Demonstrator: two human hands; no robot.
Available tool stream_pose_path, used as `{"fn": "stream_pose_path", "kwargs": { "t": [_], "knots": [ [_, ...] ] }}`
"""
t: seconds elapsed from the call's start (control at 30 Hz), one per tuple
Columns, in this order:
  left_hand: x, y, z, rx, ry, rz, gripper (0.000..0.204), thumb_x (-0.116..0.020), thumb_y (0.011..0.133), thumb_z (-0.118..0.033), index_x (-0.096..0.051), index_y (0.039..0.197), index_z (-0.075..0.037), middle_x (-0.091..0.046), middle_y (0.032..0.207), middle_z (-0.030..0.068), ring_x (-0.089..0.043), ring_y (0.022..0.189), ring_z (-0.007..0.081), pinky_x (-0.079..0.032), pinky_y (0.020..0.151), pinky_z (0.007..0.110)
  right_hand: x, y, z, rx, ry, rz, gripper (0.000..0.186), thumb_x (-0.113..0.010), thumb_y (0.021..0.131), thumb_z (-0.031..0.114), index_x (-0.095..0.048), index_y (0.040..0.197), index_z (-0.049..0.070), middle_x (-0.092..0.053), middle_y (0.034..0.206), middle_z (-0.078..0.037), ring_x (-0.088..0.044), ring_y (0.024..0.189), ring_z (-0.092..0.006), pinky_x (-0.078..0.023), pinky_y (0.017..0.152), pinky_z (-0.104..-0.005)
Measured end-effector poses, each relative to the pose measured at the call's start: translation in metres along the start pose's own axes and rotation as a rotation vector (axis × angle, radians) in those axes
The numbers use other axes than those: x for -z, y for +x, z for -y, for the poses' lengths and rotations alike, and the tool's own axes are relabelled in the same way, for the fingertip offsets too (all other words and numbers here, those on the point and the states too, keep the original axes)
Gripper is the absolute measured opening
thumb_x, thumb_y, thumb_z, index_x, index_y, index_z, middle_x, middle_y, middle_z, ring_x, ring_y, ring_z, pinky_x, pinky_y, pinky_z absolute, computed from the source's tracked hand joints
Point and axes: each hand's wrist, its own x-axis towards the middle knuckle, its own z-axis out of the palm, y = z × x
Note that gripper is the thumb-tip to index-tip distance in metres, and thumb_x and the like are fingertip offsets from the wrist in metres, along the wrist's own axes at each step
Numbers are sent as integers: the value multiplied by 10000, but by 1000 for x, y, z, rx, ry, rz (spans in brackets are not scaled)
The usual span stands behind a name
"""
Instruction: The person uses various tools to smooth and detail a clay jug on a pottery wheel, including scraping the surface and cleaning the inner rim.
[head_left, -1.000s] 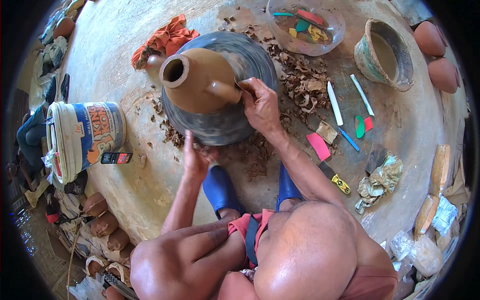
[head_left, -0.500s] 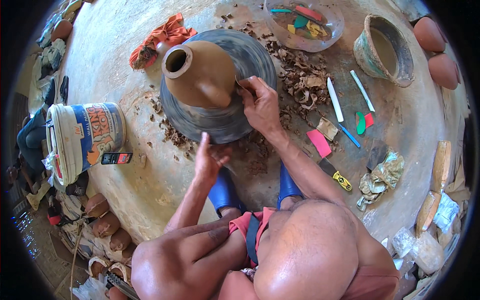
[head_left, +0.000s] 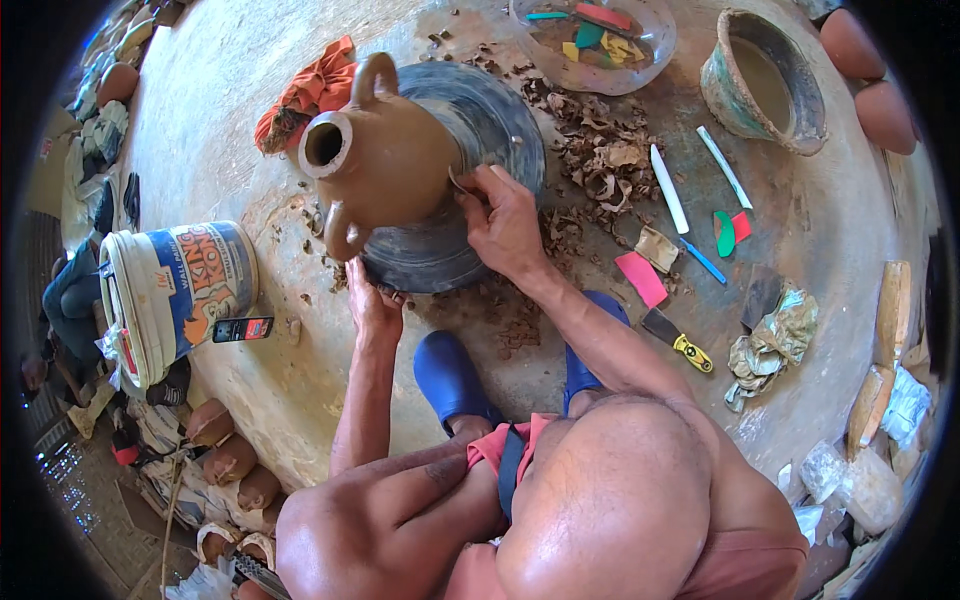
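Note:
A brown clay jug (head_left: 405, 150) with a round open mouth and two looped handles stands on a dark potter's wheel (head_left: 500, 110). My right hand (head_left: 503, 222) pinches a small thin scraper (head_left: 456, 181) at the jug's right side; the fingers hide most of it. At the wheel's near-left rim is my left hand (head_left: 376, 308), its thumb pointing up below the near handle (head_left: 345, 232) and its fingers apart at the edge. It holds nothing that I can see.
Clay shavings (head_left: 605, 150) lie right of the wheel, near a clear basin (head_left: 650, 75) and a water pot (head_left: 715, 85). A putty knife (head_left: 690, 352) and coloured pieces lie at right. A paint bucket (head_left: 215, 270), phone (head_left: 243, 329) and orange cloth (head_left: 320, 85) are at left.
The jug has turned with the wheel, and both handles now show clearly. My left hand has moved left and up to the wheel's rim. My right hand stays at the jug's side, slightly lower.

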Motion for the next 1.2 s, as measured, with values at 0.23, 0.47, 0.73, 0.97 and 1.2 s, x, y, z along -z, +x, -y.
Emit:
{"fn": "stream_pose_path", "kwargs": {
  "t": [0.23,0.47,0.73,0.97,1.2],
  "knots": [
    [-1,20,-6,-57,-37,35,564,-428,1160,-523,-436,1611,-186,-566,1576,47,-601,1398,294,-540,1057,592,12,-7,4,32,86,34,160,-670,915,-39,-732,1057,3,-724,949,-200,-738,868,-393,-583,763,-442],
    [15,47,6,-119,-52,27,715,-533,1126,-564,-305,1709,-220,-419,1698,76,-461,1518,289,-449,1154,573,38,67,-3,-151,-83,32,188,-682,921,40,-771,1082,-1,-795,919,-182,-798,822,-285,-626,763,-393],
    [9,21,2,-98,-22,26,759,-577,1107,-571,-299,1713,-211,-413,1704,92,-498,1467,309,-479,1093,592,22,106,43,-58,-178,206,287,-669,863,109,-806,1086,-10,-797,964,-230,-798,885,-345,-624,863,-425],
    [2,11,13,-68,-48,-48,673,-583,1107,-575,-371,1652,-242,-488,1629,50,-579,1365,274,-525,1010,561,18,119,122,210,-393,250,271,-679,858,110,-823,1056,-6,-763,904,-258,-770,892,-407,-617,878,-460],
    [5,6,7,-74,-33,56,729,-607,1099,-567,-321,1679,-231,-517,1595,53,-601,1327,268,-536,1005,547,2,116,154,-46,-190,324,240,-675,952,81,-823,1105,-30,-797,929,-142,-738,680,-145,-602,650,-303]
  ]
}}
